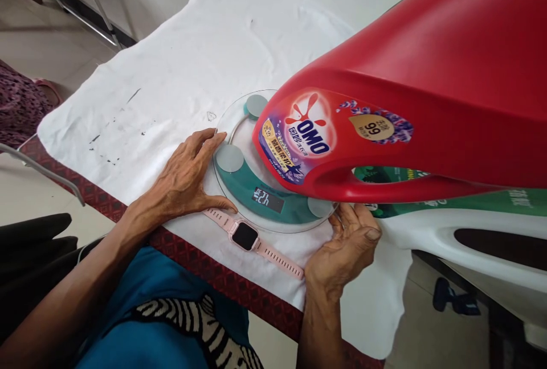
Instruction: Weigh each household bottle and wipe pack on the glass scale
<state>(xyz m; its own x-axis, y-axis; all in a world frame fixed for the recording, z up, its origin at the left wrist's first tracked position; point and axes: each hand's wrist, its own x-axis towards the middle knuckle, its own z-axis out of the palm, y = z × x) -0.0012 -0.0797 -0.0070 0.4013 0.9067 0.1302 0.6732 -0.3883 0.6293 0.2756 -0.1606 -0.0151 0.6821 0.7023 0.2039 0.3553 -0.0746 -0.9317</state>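
A round glass scale (297,216) with a green band and lit digits on its small display lies on the white cloth. On it stands a big red OMO laundry detergent bottle (367,95), hiding much of the glass. My left hand (183,178) holds the scale's left rim, thumb and fingers spread around the edge. At the lower right rim, the fingers of my right hand (344,249) curl against the scale; their tips are partly hidden. Between my hands, a pink smartwatch (245,236) with a dark screen lies just below the scale.
A white cloth (171,67) covers the table, whose dark red patterned edge (213,275) runs along my side. A white bottle with a green label (427,224) stands at the right, behind the red one. Dark slippers (456,298) lie on the floor; patterned clothing (19,101) shows far left.
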